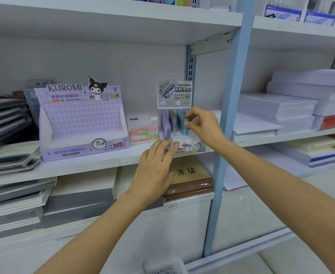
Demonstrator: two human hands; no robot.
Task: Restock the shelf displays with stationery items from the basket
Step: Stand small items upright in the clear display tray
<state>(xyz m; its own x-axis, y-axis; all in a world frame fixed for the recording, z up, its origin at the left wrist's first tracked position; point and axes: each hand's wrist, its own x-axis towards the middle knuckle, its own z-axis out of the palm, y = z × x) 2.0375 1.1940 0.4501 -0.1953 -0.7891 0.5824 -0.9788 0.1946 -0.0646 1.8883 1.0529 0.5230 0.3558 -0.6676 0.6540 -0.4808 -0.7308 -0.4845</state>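
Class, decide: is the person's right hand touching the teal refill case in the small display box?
Touching. The head view shows the right hand pinching the teal refill case between thumb and fingertips.

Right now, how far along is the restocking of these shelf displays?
Done: the small lead display already holds several cases. In hand: the right hand pinches a teal case in it while the left hand touches its front. Left: the Kuromi box looks empty; the basket barely shows, contents unclear.
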